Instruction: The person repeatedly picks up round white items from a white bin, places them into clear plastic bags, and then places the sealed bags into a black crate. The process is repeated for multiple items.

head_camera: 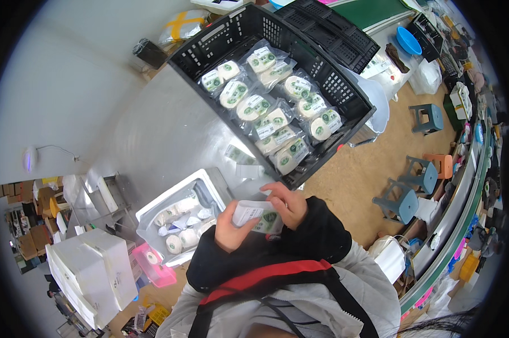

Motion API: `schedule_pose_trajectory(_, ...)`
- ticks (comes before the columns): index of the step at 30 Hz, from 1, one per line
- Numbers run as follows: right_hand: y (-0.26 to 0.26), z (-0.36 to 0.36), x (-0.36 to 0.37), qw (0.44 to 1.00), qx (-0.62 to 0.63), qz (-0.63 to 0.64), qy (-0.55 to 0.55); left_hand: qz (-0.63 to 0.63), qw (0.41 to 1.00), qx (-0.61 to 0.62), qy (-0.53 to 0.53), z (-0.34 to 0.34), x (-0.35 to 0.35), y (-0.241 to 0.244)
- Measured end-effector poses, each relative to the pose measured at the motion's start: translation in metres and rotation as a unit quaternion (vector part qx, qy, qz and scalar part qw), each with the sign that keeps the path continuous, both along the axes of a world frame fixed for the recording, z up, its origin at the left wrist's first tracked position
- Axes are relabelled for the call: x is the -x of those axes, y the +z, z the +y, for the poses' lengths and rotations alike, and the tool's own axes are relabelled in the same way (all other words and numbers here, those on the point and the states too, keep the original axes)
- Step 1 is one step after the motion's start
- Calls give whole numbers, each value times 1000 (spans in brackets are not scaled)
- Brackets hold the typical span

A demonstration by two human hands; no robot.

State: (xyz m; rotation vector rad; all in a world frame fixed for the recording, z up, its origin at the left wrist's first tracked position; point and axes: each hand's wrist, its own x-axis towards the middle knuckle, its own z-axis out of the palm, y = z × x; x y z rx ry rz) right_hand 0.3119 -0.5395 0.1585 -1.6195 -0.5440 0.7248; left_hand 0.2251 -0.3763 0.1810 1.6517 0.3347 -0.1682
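Note:
My left hand (232, 228) grips the left edge of a clear plastic bag (268, 220) that bears a white label and green print. At the bag's upper right is my right hand (287, 205), its fingers bent near the bag's top edge; whether they pinch it I cannot tell. Beyond my hands, a black plastic crate (328, 86) holds several bagged rolls of white food (253, 107). Beside my left hand, a white foam box (214, 181) lined with plastic holds more white pieces (189, 238) and small white-and-blue packets (179, 224). A flat printed bag (239, 155) lies on the metal table.
The metal table (153, 126) stretches to the left. A pink plastic basket (163, 276) and large white foam boxes (91, 274) stand at lower left. Folded black crates (334, 36) lie behind the crate. Plastic stools (396, 203) and a long green-edged conveyor (457, 224) are on the right.

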Motion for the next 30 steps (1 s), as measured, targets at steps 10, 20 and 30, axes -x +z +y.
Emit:
schedule_pose_trajectory(10, 36, 29, 60, 976, -66, -87, 186, -240, 922, -283, -112, 14, 76, 27)
schedule_pose_trajectory(20, 8, 32, 71, 992, -113, -58, 23, -121, 981, -153, 16, 17, 80, 17)
schedule_pose_trajectory(30, 0, 25, 12, 972, -216, -33, 82, -145, 973, -178, 10, 10, 21, 20)
